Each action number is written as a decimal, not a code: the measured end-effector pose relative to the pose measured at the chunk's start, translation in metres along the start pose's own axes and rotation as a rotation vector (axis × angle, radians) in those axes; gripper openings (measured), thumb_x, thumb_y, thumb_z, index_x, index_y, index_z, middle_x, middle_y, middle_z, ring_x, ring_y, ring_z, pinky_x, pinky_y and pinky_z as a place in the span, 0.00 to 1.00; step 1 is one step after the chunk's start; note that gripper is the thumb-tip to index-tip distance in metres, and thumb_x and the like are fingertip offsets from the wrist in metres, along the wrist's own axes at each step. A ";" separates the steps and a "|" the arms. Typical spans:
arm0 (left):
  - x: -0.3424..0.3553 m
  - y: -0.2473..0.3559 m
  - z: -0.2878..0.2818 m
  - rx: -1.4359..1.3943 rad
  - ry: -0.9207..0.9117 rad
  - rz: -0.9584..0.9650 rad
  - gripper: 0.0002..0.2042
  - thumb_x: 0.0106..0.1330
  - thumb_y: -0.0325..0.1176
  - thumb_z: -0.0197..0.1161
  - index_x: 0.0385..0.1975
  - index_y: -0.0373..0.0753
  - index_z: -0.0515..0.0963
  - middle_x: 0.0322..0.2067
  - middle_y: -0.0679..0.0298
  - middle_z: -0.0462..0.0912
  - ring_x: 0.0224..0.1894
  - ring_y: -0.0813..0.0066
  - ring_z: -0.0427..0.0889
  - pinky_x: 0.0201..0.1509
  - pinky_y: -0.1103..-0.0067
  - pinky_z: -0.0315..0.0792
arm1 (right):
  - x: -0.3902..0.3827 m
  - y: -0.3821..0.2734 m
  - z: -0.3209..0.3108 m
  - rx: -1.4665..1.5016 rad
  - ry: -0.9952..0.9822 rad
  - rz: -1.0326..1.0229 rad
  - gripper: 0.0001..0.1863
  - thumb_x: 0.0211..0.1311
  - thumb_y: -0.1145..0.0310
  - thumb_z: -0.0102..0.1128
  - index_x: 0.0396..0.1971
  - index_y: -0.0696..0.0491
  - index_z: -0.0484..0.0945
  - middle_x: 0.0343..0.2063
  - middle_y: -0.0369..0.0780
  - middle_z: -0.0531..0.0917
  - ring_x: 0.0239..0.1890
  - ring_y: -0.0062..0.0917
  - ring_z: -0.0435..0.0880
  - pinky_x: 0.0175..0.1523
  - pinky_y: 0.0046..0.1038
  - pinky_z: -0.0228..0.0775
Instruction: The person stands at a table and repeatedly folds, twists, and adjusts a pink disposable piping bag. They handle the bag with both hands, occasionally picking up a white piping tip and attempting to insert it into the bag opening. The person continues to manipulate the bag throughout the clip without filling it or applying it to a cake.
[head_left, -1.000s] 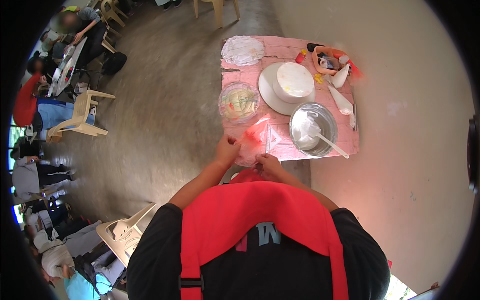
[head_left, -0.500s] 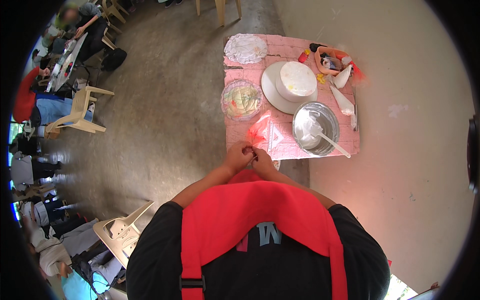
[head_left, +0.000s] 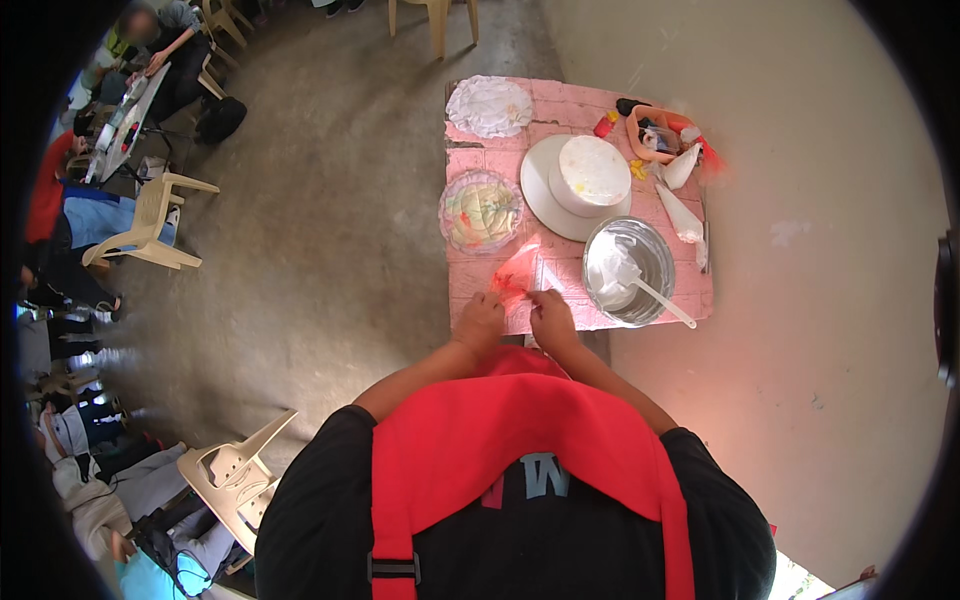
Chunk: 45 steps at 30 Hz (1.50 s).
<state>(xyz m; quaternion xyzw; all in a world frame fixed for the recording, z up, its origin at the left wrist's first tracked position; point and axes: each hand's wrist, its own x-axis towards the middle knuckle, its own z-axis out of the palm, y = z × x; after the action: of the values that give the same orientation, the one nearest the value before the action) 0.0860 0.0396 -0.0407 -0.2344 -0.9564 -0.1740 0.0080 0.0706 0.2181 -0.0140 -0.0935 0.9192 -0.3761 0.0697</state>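
A clear plastic bag with red smears inside (head_left: 516, 268) lies near the front edge of the pink table. At its near end is my left hand (head_left: 480, 320), fingers closed on the plastic. My right hand (head_left: 552, 320) pinches the bag's near right side; the fingertips are small and partly hidden. Just beyond the bag rests a round, ruffled cloth-like pad with coloured stains (head_left: 481, 211). To the right stands a metal bowl of white cream (head_left: 655, 262) with a white spatula (head_left: 665, 303) leaning in it. Behind it, a white round cake form (head_left: 594, 172) sits on a white turntable (head_left: 540, 190).
Filled white piping bags (head_left: 682, 213) lie along the table's right side, near an orange basket (head_left: 650, 150) of small items. A white ruffled cloth (head_left: 490, 106) lies at the far left corner. A wall (head_left: 800, 300) rises at right; plastic chairs (head_left: 155, 225) and people are at left.
My hands have moved apart: the right one shifted right, the left slightly down and left. The red-smeared bag now lies lower and more spread between them. The whole view has shifted slightly.
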 end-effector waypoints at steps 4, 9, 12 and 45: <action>0.003 -0.012 0.004 -0.312 0.120 -0.110 0.02 0.48 0.25 0.60 0.22 0.35 0.76 0.31 0.55 0.75 0.37 0.55 0.75 0.39 0.70 0.72 | 0.007 0.004 -0.006 -0.178 0.150 0.143 0.26 0.53 0.71 0.58 0.53 0.60 0.67 0.47 0.54 0.70 0.48 0.47 0.72 0.53 0.39 0.66; 0.003 -0.018 -0.003 -0.580 0.349 -0.223 0.05 0.45 0.18 0.56 0.23 0.33 0.75 0.28 0.55 0.77 0.34 0.56 0.77 0.38 0.69 0.73 | 0.013 -0.012 -0.005 -0.314 0.080 0.456 0.35 0.48 0.62 0.68 0.54 0.59 0.62 0.48 0.54 0.70 0.51 0.46 0.71 0.54 0.39 0.66; 0.001 -0.021 -0.001 -0.651 0.348 -0.300 0.06 0.48 0.19 0.56 0.27 0.33 0.74 0.29 0.52 0.77 0.34 0.54 0.78 0.40 0.68 0.72 | 0.022 -0.016 -0.010 -0.173 0.037 0.591 0.37 0.41 0.60 0.73 0.49 0.59 0.63 0.48 0.54 0.70 0.51 0.45 0.72 0.53 0.38 0.67; -0.005 -0.023 0.002 -0.738 0.327 -0.670 0.05 0.46 0.23 0.57 0.22 0.36 0.79 0.24 0.54 0.79 0.28 0.60 0.79 0.35 0.73 0.73 | 0.041 -0.019 0.015 -0.106 0.012 -0.255 0.12 0.50 0.77 0.59 0.38 0.54 0.77 0.32 0.44 0.81 0.37 0.39 0.79 0.42 0.35 0.72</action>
<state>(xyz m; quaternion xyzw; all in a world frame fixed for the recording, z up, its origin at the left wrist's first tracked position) 0.0804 0.0192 -0.0510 0.1271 -0.8404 -0.5265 0.0180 0.0364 0.1858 -0.0137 -0.2108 0.9188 -0.3335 0.0107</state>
